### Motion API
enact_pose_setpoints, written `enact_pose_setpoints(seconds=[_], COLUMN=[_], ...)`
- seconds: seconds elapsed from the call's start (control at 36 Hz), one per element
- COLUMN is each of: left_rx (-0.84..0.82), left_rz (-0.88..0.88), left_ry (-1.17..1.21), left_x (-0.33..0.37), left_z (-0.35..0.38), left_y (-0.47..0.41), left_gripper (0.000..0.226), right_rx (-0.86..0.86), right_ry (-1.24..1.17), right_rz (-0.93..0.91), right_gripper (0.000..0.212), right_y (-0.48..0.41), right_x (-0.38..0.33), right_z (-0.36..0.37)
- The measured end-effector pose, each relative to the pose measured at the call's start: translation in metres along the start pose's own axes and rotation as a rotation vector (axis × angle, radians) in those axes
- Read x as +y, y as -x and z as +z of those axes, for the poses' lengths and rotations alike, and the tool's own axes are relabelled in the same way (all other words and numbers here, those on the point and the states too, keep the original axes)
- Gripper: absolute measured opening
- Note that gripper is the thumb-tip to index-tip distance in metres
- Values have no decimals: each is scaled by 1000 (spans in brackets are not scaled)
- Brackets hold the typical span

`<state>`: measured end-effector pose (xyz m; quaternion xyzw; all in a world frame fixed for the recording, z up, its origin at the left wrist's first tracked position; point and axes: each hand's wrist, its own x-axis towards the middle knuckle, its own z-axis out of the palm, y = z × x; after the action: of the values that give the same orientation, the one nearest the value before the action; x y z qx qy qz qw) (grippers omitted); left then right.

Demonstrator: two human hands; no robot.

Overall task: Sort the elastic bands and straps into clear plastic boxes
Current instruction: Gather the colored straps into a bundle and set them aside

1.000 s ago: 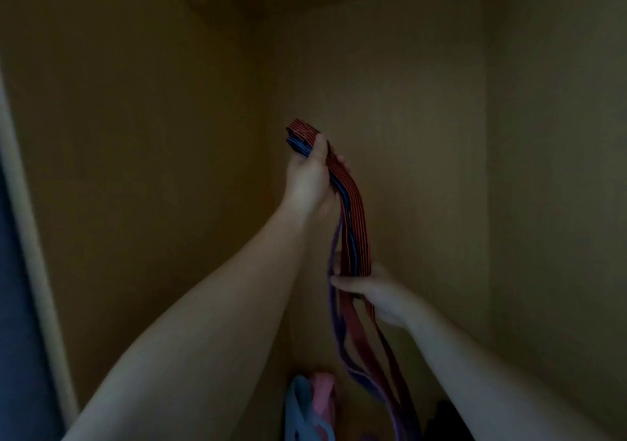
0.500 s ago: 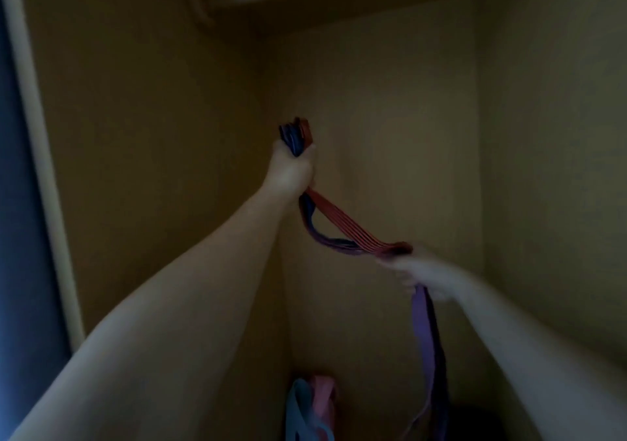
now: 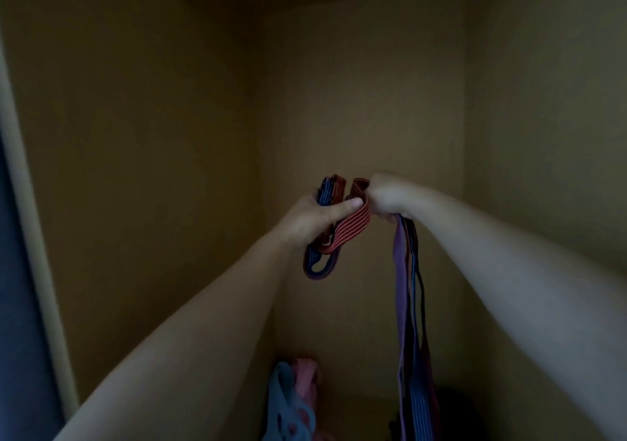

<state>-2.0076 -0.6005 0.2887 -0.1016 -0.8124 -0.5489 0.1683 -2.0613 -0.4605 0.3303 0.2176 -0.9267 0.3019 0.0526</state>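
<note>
Both hands, left (image 3: 314,218) and right (image 3: 390,196), clench striped bands (image 3: 351,228) above blue-pink straps (image 3: 293,401) in a cupboard (image 3: 356,101).

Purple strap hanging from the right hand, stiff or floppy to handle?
Likely floppy: the purple strap hangs limp from the right hand. Probably light; one hand carries it. May tangle with the dark bands alongside.

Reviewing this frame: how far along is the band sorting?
Done: nothing that shows; no clear box is in view.
In hand: the left hand grips folded loops of the red striped band. The right hand grips the purple strap and darker tails, which hang down.
Left: boxing this bundle, plus the light blue bands and pink band at the bottom of the cupboard.
</note>
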Motion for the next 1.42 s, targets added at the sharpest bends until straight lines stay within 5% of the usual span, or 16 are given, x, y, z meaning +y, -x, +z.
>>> enact_pose_setpoints(seconds=[0.19, 0.39, 0.56, 0.72, 0.81, 1.11, 1.25, 1.42], left_rx=[3, -71, -108, -23, -128, -78, 86, 185], left_rz=[-78, -140, -239, -211, -226, -289, -160, -116], left_ry=[5, -162, -258, -210, -121, -188, -25, -6], left_x=[3, -1, -2, -18, -21, -27, -37, -57], left_z=[5, 3, 13, 20, 18, 37, 42, 38], left_y=[5, 2, 4, -3, 2, 6, 1, -4], left_gripper=[74, 33, 81, 25, 21, 114, 23, 13], right_rx=[22, 62, 90, 115, 125, 237, 285, 254], right_ry=[170, 247, 308, 300, 332, 285, 198, 127], right_rz=[-2, 20, 33, 5, 5, 54, 10, -27], right_gripper=[33, 31, 27, 30, 29, 28, 28, 24], right_y=[2, -3, -9, -8, -7, -13, -16, -19], right_x=[-5, -3, -1, -1, 1, 10, 8, 15], right_z=[4, 9, 17, 21, 24, 44, 50, 54])
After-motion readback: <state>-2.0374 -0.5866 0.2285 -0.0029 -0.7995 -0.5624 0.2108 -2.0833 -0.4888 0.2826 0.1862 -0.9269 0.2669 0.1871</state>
